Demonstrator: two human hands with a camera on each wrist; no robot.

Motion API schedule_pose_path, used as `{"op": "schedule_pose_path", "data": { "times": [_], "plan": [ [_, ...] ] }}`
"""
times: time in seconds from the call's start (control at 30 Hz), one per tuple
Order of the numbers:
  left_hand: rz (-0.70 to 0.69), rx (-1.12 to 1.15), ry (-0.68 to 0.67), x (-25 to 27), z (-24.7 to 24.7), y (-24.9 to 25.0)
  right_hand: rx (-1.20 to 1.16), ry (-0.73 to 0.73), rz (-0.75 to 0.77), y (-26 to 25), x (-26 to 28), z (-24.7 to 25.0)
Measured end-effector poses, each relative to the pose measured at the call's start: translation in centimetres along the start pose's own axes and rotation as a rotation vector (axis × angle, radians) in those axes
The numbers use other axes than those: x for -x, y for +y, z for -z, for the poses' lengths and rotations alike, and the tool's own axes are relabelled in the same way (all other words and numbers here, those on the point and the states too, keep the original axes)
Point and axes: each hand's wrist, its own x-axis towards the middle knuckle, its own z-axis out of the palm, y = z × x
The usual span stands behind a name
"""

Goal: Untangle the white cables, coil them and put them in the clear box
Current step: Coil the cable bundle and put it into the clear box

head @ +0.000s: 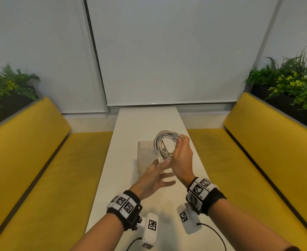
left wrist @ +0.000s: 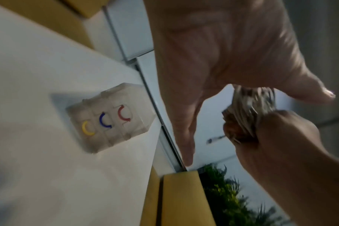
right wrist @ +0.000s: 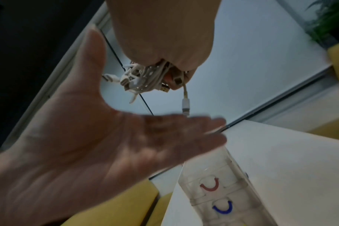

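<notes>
My right hand grips a coiled bundle of white cables and holds it in the air above the clear box. In the right wrist view the bundle sticks out of the fist, with one plug hanging down. My left hand is spread flat, palm up, just below and left of the bundle, holding nothing. The left wrist view shows the clear box on the white table; it has a yellow, a blue and a red C-shaped clip on it.
The narrow white table runs away from me between two yellow benches. Two white marker blocks with black leads lie on the table's near end. Plants stand behind both benches.
</notes>
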Motion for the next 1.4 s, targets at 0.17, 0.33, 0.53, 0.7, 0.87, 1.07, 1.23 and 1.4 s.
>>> {"op": "schedule_pose_path", "data": {
  "times": [0.17, 0.33, 0.53, 0.7, 0.87, 1.07, 1.23, 1.4],
  "plan": [
    [-0.054, -0.019, -0.023, 0.0, -2.2, 1.3, -0.120, 0.026, -0.105, 0.4, 0.9, -1.0],
    [0.058, -0.090, -0.084, 0.3, -1.5, 2.7, -0.092, 0.037, -0.053, 0.3, 0.9, -0.8],
    [0.006, 0.024, 0.059, -0.4, -0.7, 2.7, -0.124, 0.097, -0.079, 0.8, 0.7, -1.3],
    [-0.083, 0.229, 0.046, -0.5, -0.9, 2.0, -0.179, 0.189, -0.167, 0.1, 0.2, -2.0],
    [-0.050, 0.397, -0.179, 0.8, 0.2, 3.0, -0.165, 0.212, -0.180, -0.2, -0.9, -1.8],
    [-0.099, 0.165, 0.087, 0.8, -2.8, 5.0, -0.156, 0.184, -0.140, -0.2, 0.5, -2.6],
    [-0.202, 0.098, 0.311, -0.3, -3.2, 4.9, -0.220, 0.109, -0.108, -1.2, 1.6, -3.0],
    [-0.244, 0.156, 0.400, -1.1, -2.7, 4.2, -0.244, 0.063, -0.199, -1.2, 2.1, -3.5]
  ]
}}
